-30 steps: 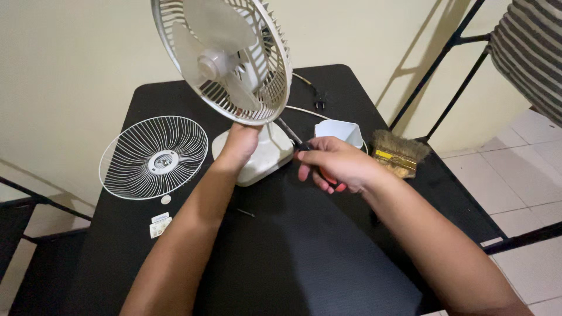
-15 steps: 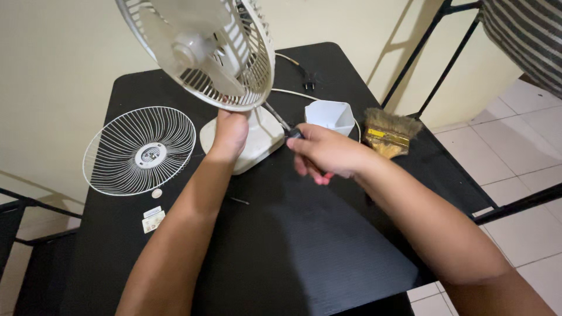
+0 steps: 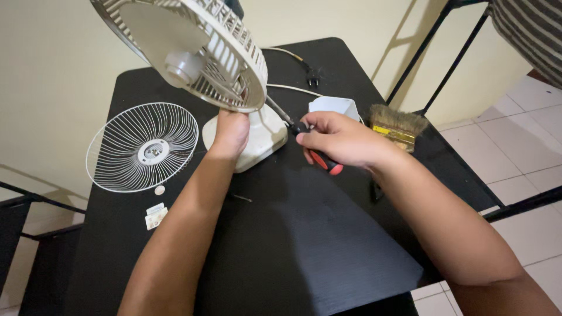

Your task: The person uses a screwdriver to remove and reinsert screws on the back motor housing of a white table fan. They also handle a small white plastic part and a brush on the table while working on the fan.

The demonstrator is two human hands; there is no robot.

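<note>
A white desk fan [image 3: 193,52] stands on a black table [image 3: 328,246], its front grille taken off and its rear guard tilted toward me. My left hand [image 3: 231,133] grips the fan's neck just above the base [image 3: 257,140]. My right hand [image 3: 339,140] is closed around a screwdriver [image 3: 321,160] with a red and black handle; its metal shaft points up-left under the rear guard. The tip is hidden behind the guard.
The removed wire front grille [image 3: 143,146] lies flat on the table's left. A small white box [image 3: 333,106], a bristle brush [image 3: 398,124], the power cord and plug [image 3: 310,73], a small round cap [image 3: 159,190], a little tag [image 3: 155,215] and a loose screw [image 3: 240,198] lie around.
The view has shifted so the fan sits further left and higher. My right hand with the screwdriver stays at the fan's neck; the left hand keeps its hold.
</note>
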